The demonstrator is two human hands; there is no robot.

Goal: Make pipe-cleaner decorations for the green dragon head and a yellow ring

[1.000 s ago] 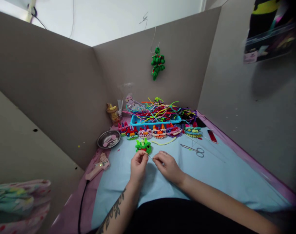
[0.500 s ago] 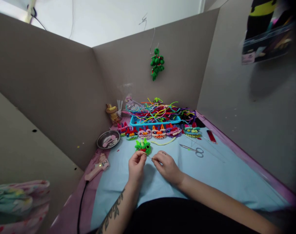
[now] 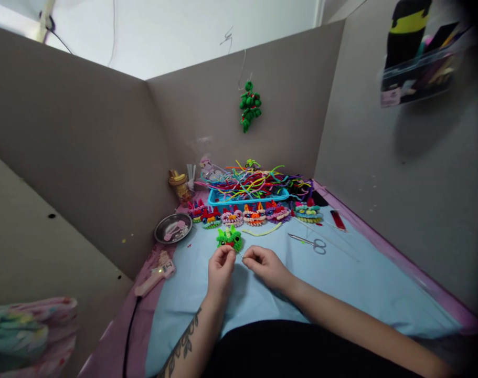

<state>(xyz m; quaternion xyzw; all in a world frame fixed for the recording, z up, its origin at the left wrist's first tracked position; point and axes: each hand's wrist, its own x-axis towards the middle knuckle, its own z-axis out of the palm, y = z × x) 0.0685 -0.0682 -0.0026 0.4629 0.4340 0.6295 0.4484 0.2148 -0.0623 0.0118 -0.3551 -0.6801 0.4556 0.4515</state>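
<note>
My left hand [image 3: 222, 262] and my right hand [image 3: 264, 265] are close together over the blue cloth, each pinching one end of a thin pale strand [image 3: 239, 255]. Only a short bit of it shows between the fingertips, so its exact kind is hard to make out. Just beyond my left fingers sits a bright green fuzzy pipe-cleaner dragon head [image 3: 230, 237] with dark eyes and a red mouth. Behind it lies a pale yellow-green pipe cleaner [image 3: 262, 231]. Scissors [image 3: 311, 242] rest to the right of my right hand.
Several colourful pipe-cleaner heads [image 3: 255, 214] line the front of a blue tray [image 3: 248, 202] heaped with pipe cleaners. On the left are a metal bowl [image 3: 173, 229] and a pink glue gun [image 3: 156, 278] with a black cord. Grey panels [image 3: 239, 121] enclose the table; a green ornament [image 3: 250, 106] hangs there.
The view has shifted slightly. Both hands keep their pinch on the strand, and my right fingertips have moved very slightly. Nothing on the table has visibly moved.
</note>
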